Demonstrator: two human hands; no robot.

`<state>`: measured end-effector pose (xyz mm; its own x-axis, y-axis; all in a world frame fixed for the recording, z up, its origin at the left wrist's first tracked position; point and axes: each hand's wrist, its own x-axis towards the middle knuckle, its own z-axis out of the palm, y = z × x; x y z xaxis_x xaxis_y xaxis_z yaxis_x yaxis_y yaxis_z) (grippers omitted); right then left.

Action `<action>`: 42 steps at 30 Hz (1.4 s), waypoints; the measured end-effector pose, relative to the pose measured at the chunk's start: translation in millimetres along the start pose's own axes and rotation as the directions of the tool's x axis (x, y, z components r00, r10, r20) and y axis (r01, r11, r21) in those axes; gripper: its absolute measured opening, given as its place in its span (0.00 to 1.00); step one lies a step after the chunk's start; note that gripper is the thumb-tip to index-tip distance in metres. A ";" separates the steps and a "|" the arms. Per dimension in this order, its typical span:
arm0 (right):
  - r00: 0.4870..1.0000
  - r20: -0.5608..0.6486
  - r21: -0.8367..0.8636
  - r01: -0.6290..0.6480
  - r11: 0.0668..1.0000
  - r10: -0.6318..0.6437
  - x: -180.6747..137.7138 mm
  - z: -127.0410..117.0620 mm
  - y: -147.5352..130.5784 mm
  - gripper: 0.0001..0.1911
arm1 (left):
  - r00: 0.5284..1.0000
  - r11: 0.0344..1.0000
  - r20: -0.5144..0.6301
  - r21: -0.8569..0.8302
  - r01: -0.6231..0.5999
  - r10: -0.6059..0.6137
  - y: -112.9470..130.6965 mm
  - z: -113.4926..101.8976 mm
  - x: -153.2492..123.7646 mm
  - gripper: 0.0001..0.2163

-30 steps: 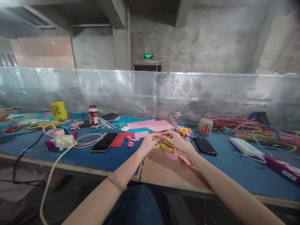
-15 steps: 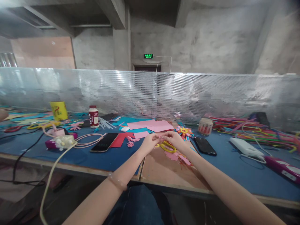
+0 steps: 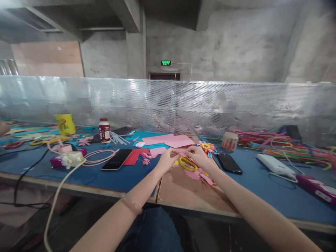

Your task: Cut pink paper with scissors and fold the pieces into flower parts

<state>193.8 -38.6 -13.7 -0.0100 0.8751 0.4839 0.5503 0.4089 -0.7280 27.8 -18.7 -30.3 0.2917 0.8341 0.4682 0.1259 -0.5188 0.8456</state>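
Observation:
My left hand (image 3: 168, 159) and my right hand (image 3: 195, 154) meet fingertip to fingertip over the wooden part of the table. Both are closed in a pinch on a small piece of pink paper (image 3: 182, 154), mostly hidden by the fingers. Just below the right hand lie scissors with yellow handles (image 3: 188, 163), their blades not clearly visible. Pink paper scraps (image 3: 193, 174) are scattered beside them. Left of my left hand are small cut pink paper pieces (image 3: 146, 159). Behind the hands lie larger pink sheets (image 3: 180, 141), and an orange paper flower (image 3: 206, 147) sits to the right.
A black phone (image 3: 230, 163) lies right of my hands, another phone (image 3: 117, 160) to the left. Further out stand a bottle (image 3: 105, 131), a yellow cup (image 3: 65, 124) and a jar (image 3: 230, 141). Cables (image 3: 61, 189) hang over the left edge. A perforated metal screen (image 3: 131, 101) runs behind.
My right hand's fingers have shifted slightly, and a bit more pink shows between the fingertips. The left hand and the things on the table are almost unchanged.

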 end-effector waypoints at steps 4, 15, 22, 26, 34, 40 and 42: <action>1.000 -0.023 -0.022 0.006 1.000 -0.006 0.0 0.2 0.1 0.13 | 0.993 0.988 0.000 0.097 -0.120 0.120 7.0 1.2 -2.6 0.05; 0.748 0.068 -0.701 0.506 0.502 -0.660 -3.4 10.7 11.8 0.08 | 0.987 0.969 0.109 -0.200 0.142 -0.122 6.1 -0.7 1.6 0.16; 0.694 0.214 -0.724 0.585 0.366 -0.687 -9.4 8.9 3.7 0.09 | 0.990 0.950 0.094 -0.286 0.127 -0.104 2.2 -2.8 1.7 0.14; 0.691 0.182 -0.617 0.634 0.466 -0.699 -13.4 7.9 -7.5 0.10 | 0.988 0.951 0.089 -0.272 0.150 -0.130 1.2 -3.8 2.6 0.15; 0.861 -0.101 -0.303 0.450 0.840 -0.498 -0.3 2.0 0.0 0.09 | 0.991 0.987 0.092 -0.123 0.105 -0.094 6.6 -3.2 1.6 0.09; 0.976 0.000 -0.048 0.219 0.975 -0.219 1.0 2.0 3.4 0.11 | 0.991 0.991 0.092 -0.081 0.105 -0.097 6.3 -2.3 1.2 0.10; 0.984 0.018 0.003 0.175 0.985 -0.175 -0.5 2.2 1.3 0.12 | 0.991 0.990 0.089 -0.082 0.112 -0.105 6.5 -2.0 0.3 0.11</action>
<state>192.6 -38.0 -15.9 -0.1211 0.7946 0.5950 0.5371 0.5565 -0.6339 26.8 -21.4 -24.1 0.3600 0.8638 0.3524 0.0793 -0.4047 0.9110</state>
